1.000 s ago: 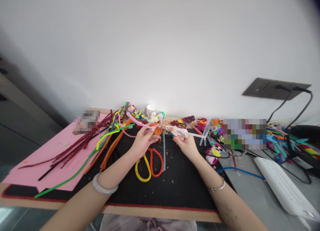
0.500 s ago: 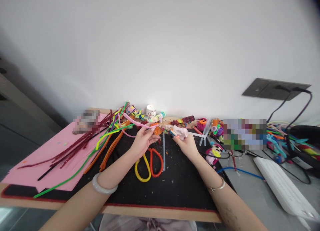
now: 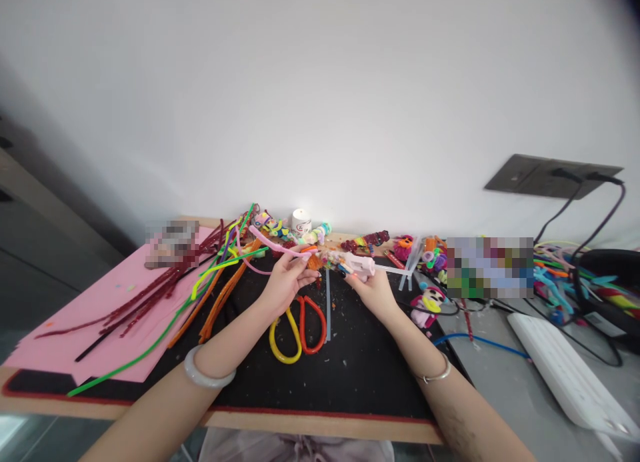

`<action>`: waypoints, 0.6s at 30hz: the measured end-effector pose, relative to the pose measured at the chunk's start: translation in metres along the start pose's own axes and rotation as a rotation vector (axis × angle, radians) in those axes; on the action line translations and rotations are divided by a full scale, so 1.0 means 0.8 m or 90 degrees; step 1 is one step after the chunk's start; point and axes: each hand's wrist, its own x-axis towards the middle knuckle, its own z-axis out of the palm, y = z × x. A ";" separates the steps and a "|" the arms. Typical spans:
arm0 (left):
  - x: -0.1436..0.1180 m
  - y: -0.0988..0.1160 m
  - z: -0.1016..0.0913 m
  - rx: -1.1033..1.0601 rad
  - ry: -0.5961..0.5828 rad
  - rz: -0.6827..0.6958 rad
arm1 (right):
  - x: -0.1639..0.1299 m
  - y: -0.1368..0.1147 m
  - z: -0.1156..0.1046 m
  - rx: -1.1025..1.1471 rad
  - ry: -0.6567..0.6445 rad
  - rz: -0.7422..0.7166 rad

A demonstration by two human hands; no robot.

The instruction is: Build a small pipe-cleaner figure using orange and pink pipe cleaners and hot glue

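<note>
My left hand [image 3: 286,281] pinches a pink pipe cleaner [image 3: 275,244] with its fingertips. Close against those fingers is a small orange fuzzy piece [image 3: 313,257], partly covered. A pale pink glue gun [image 3: 361,263] is gripped in my right hand [image 3: 374,291], its front pointing left toward the orange piece. Out of the back of the gun sticks a clear glue stick [image 3: 393,269]. Whether the nozzle touches the piece is too small to tell. Below my left hand lie scissors with a yellow and a red loop handle [image 3: 326,329]; their blades are hidden.
Pipe cleaners [image 3: 150,295] in several colours lie over pink sheets [image 3: 100,335] on the left. Fuzzy figures and a white cup [image 3: 301,222] line the wall. Loose glue sticks [image 3: 329,309] rest on the black mat [image 3: 380,382]. A white power strip [image 3: 565,375] lies right.
Both hands stay nearly in place. The fingers of my right hand shift slightly on the glue gun, and the pink pipe cleaner's free end moves a little to the right.
</note>
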 end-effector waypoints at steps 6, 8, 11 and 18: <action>-0.001 0.000 0.000 0.003 -0.005 -0.004 | 0.000 -0.003 -0.001 -0.025 0.001 0.007; -0.001 0.000 -0.001 0.001 -0.008 -0.004 | 0.000 -0.004 -0.002 -0.036 -0.001 0.015; -0.001 -0.001 -0.002 0.000 -0.011 -0.003 | 0.000 -0.002 -0.002 -0.049 -0.005 0.022; -0.001 -0.001 -0.002 -0.009 -0.010 -0.007 | 0.002 -0.003 -0.003 -0.040 0.002 -0.002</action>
